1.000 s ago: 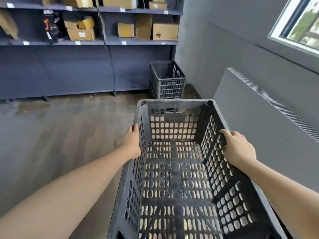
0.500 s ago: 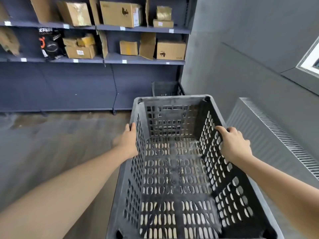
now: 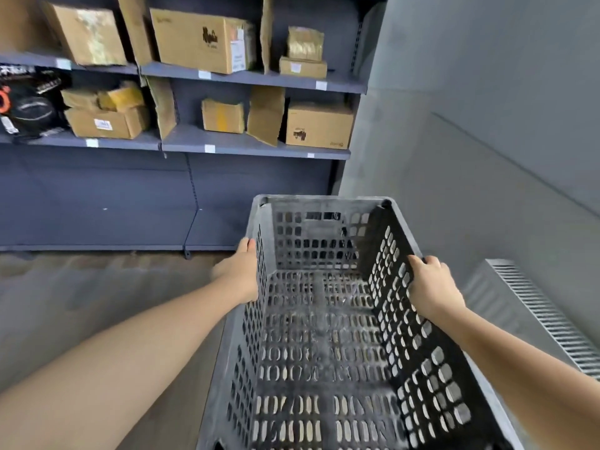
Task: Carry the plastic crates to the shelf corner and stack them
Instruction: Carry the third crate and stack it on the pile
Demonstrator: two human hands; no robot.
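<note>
A person carries an empty dark plastic crate [image 3: 328, 319] out in front, its long axis running straight away from the body toward the corner where the shelf [image 3: 253, 147] meets the grey wall [image 3: 470, 141]. The left hand [image 3: 240, 274] grips the left rim and the right hand [image 3: 428, 284] grips the right rim, level with each other. No other crate is visible, so the stacking spot likely lies ahead, hidden below the crate.

Cardboard boxes [image 3: 201, 40] sit on two levels of a blue-grey shelf [image 3: 253, 151]. A black package [image 3: 29, 105] lies far left. A radiator [image 3: 545, 316] lines the grey wall [image 3: 487, 92].
</note>
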